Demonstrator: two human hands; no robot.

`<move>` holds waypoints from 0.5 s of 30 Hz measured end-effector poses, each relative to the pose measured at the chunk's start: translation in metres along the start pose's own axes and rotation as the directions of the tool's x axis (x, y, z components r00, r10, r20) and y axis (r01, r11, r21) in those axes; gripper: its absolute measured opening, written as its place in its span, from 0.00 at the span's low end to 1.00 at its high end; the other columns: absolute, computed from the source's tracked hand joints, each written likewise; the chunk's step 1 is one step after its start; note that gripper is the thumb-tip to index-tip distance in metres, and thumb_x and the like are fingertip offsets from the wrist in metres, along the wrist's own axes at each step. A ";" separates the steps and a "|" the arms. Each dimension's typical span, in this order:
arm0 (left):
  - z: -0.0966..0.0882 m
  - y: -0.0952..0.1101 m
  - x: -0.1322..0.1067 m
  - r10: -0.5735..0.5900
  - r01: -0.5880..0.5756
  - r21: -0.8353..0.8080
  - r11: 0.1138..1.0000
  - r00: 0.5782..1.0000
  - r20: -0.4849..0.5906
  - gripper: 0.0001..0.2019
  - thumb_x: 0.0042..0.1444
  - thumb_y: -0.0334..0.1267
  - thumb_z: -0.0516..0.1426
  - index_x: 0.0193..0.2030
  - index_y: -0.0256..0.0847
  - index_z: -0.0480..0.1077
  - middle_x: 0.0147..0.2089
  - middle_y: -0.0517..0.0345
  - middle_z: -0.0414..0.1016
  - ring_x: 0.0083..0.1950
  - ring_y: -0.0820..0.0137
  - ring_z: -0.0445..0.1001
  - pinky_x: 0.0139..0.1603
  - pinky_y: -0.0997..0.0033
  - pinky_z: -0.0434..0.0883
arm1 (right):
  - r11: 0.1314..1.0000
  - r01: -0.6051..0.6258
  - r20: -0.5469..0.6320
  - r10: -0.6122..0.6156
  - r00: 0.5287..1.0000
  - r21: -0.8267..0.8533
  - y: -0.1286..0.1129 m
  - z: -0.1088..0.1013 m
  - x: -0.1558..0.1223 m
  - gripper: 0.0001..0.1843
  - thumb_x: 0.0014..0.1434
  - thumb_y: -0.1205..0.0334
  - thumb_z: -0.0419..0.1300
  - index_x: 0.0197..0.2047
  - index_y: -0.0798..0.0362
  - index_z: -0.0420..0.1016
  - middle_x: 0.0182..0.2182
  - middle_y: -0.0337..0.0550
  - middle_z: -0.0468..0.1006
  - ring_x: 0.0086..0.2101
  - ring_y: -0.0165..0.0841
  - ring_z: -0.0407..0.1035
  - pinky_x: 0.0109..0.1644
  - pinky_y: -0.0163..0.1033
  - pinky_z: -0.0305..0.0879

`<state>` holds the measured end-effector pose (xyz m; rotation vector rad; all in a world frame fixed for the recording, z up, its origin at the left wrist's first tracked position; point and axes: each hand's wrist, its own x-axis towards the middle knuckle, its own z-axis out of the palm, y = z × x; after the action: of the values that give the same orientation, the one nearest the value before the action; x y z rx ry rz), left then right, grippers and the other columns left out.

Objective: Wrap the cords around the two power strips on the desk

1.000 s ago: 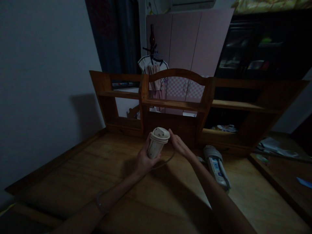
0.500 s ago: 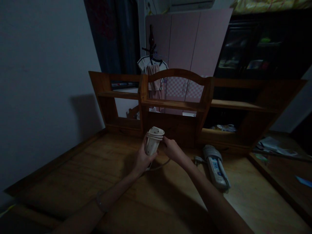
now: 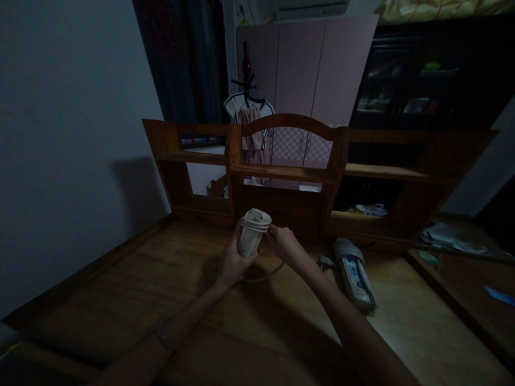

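My left hand (image 3: 234,261) is wrapped round a white power strip (image 3: 250,241), held tilted above the wooden desk. Several turns of its cord (image 3: 257,225) circle the strip near its upper end. My right hand (image 3: 284,242) is closed at the strip's right side, with the cord pinched in its fingers; the fingertips are partly hidden. A loose length of cord hangs in a loop below both hands. To the right, a second power strip (image 3: 354,281) lies on the desk with its cord wound round the far end, its plug (image 3: 326,262) beside it.
A wooden shelf unit (image 3: 281,170) rises along the desk's (image 3: 169,300) back edge. The wall (image 3: 72,134) borders the left side. At the right, papers (image 3: 450,237) and a blue item (image 3: 500,295) lie on a separate brown surface.
The view has shifted slightly. My hands keep nearly the same pose on the power strip and cord; the loose cord loop hangs a little differently.
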<state>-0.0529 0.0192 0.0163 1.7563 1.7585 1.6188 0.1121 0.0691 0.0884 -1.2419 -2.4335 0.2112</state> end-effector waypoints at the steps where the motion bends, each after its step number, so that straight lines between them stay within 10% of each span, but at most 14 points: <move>1: 0.000 0.000 0.000 -0.004 0.004 0.004 1.000 1.000 0.005 0.44 0.46 0.37 0.62 0.69 0.48 0.47 0.60 0.53 0.67 0.55 0.59 0.71 0.51 0.63 0.70 | 1.000 0.015 0.015 -0.015 1.000 -0.011 0.001 -0.003 0.000 0.15 0.68 0.59 0.45 0.45 0.53 0.70 0.39 0.51 0.78 0.42 0.39 0.73 0.35 0.34 0.55; 15: -0.003 0.013 -0.003 -0.056 0.052 0.056 0.997 0.995 0.077 0.45 0.46 0.37 0.62 0.69 0.51 0.45 0.63 0.56 0.64 0.57 0.61 0.69 0.53 0.67 0.68 | 0.984 -0.054 0.087 0.070 0.994 -0.170 0.000 -0.008 -0.003 0.15 0.65 0.64 0.47 0.42 0.58 0.74 0.39 0.57 0.77 0.42 0.42 0.72 0.39 0.36 0.59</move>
<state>-0.0461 0.0114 0.0250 1.7542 1.8134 1.4736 0.1168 0.0659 0.0945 -1.4108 -2.5378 0.0845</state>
